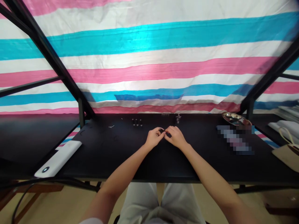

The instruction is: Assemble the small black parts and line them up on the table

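My left hand point(153, 137) and my right hand point(175, 136) meet over the middle of the black table point(163, 168). The fingers of the left are pinched around a small black piece point(161, 129), mostly covered by the fingertips. My right thumb and index finger are closed against the same spot; what lies between them is too small to tell. Beyond the left hand stand several small black cylinders with silvery ends point(137, 122). A row of tiny metal pieces point(165, 114) lies at the far edge, and a little cluster of greyish parts point(178, 119) is just beyond my right hand.
A long white device point(58, 158) lies at the left edge. Thin white scraps point(111, 126) are farther in. On the right are a shiny metal dish point(235, 119) and a blurred-out item point(234, 140). Black frame bars point(53, 59) slant up beside the striped sheet point(149, 68).
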The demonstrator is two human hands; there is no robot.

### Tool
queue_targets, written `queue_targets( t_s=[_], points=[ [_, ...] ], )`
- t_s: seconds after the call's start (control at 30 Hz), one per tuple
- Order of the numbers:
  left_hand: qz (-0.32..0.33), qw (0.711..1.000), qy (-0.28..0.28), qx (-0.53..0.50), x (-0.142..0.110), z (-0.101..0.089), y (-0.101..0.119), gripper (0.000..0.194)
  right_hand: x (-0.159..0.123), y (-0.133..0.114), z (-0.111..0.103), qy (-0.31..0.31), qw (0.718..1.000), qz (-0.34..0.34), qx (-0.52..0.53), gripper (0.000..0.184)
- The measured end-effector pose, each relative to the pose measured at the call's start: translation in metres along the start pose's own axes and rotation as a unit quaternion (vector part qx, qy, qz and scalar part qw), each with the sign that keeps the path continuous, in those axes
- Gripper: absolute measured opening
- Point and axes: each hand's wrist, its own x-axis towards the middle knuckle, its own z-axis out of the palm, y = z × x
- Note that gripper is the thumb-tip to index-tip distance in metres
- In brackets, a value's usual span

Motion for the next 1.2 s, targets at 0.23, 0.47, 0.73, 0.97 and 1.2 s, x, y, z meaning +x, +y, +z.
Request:
queue_targets(
  t_s=[0.23,0.47,0.73,0.97,1.2],
  points=[
    [-0.053,0.998,-0.016,-0.024,0.001,-0.001,0.002,0.033,0.001,-0.003,-0.001,0.015,1.0,0.012,0.024,0.013],
    [-0.069,0.993,0.047,0.078,0.012,-0.01,-0.015,0.031,0.003,-0.004,-0.002,-0.021,0.997,0.042,0.064,0.016],
    [-0.172,0.917,0.088,0.348,0.023,-0.037,-0.027,0.028,0.0,-0.001,-0.001,-0.056,0.991,0.076,0.098,0.018],
    [-0.221,0.889,0.059,0.397,0.028,-0.032,-0.026,0.027,-0.003,0.002,0.003,-0.075,0.987,0.083,0.115,0.021],
    [-0.224,0.888,0.068,0.395,0.032,-0.034,-0.022,0.026,-0.007,0.008,0.006,-0.067,0.987,0.101,0.104,0.02]
  ],
)
